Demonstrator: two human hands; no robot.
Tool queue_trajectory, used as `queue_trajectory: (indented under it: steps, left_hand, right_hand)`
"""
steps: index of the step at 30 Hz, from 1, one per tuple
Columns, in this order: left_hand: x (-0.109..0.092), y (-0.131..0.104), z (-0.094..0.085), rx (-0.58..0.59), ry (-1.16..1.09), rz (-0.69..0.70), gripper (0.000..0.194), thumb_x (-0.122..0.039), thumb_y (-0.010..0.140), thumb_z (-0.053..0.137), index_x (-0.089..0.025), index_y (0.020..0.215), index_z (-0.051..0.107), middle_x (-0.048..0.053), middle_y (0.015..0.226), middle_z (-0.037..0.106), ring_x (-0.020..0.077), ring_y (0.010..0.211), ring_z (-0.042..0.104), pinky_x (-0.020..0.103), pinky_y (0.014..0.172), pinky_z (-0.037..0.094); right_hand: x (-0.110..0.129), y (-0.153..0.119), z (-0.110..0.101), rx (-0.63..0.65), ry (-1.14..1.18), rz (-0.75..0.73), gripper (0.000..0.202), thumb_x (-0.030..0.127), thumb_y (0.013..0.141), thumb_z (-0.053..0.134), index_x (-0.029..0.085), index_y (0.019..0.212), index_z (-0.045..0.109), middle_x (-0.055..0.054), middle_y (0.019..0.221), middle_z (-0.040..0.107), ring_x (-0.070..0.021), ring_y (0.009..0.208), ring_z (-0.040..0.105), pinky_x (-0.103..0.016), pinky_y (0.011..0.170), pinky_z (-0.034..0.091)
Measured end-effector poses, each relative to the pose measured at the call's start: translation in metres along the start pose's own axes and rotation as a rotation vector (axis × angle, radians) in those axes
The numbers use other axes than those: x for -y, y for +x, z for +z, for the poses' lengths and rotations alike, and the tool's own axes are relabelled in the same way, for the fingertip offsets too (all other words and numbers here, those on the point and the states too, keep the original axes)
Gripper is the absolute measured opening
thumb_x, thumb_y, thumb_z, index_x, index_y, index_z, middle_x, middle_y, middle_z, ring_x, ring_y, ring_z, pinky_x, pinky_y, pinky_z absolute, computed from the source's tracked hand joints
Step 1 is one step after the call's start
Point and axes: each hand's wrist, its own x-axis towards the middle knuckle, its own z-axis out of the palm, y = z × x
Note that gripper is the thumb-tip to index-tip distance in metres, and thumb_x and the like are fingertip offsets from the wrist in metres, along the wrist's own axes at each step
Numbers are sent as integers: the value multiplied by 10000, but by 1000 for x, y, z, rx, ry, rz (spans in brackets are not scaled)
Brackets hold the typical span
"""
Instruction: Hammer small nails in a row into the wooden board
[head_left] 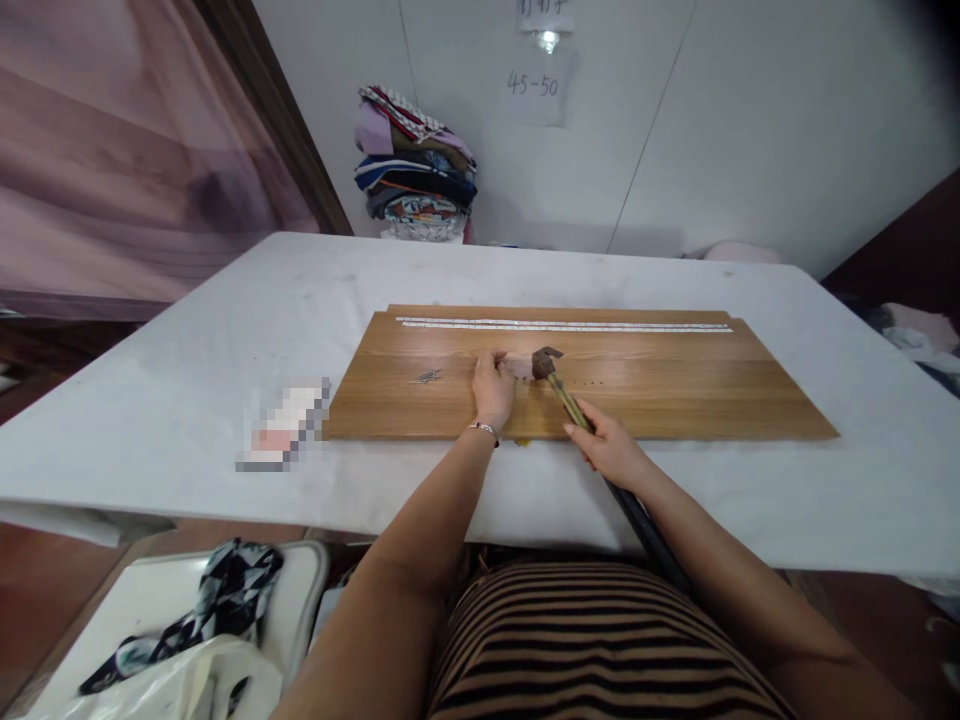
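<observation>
Between 7 and 8 o'clock on my monitor, a white plastic bag (225,675) sat slumped on a pale stool (300,590); something dark showed at its opening, whether inside or behind I could not tell. A black-and-white patterned cloth (240,585) lay at the bag's 12 o'clock. A pink curtain (112,150) hung at 10 o'clock.

On the white-covered table (172,400), between 8 and 9 o'clock, I saw a pixelated item (289,425) that I could not identify. At 11 o'clock a stack of folded fabrics (416,170) rose beside the pale wall (645,100), clear plastic at its bottom.

The wooden board (712,390) lay flat on the table, its middle towards 3 o'clock, with loose nails (427,377) at its own 9 o'clock and 2 white marked strips (562,326) along its 12 o'clock side. Over the board, the left hand (493,390) had its fingers bunched near the hammer (568,400); I could not tell whether they pinched anything. The hammer's head was near that hand's 3 o'clock, above the board. A paper (532,90) reading "45-50" hung between 12 and 1 o'clock. The right hand (611,445) was clamped around the hammer's handle, between 4 and 5 o'clock from the head.
</observation>
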Motion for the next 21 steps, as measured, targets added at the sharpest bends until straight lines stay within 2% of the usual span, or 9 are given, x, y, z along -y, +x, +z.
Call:
queue_trajectory:
  steps: [3, 10, 21]
  left_hand:
    - [-1, 0, 0, 9, -5, -3, 266, -47, 824, 453, -149, 1003, 622, 119, 1047, 692, 207, 1027, 643, 347, 961, 480]
    - [0, 0, 0, 12, -28, -10, 363, 35, 746, 443, -174, 985, 619, 70, 975, 697, 175, 957, 652, 319, 916, 497]
    - [2, 2, 1, -1, -38, 1, 300, -2, 764, 462, -182, 948, 615, 69, 964, 688, 183, 953, 643, 332, 920, 496]
  right_hand:
    - [1, 0, 0, 9, -2, 15, 636, 368, 863, 513, 157, 1460, 450, 88, 483, 415, -103, 407, 415, -212, 431, 311]
    - [1, -1, 0, 9, 9, -9, 629, 355, 869, 507, 156, 1463, 445, 89, 481, 416, -98, 401, 411, -208, 432, 319]
    - [2, -2, 1, 2, 27, 6, 622, 369, 869, 512, 184, 1460, 448, 87, 503, 419, -103, 420, 413, -213, 445, 340]
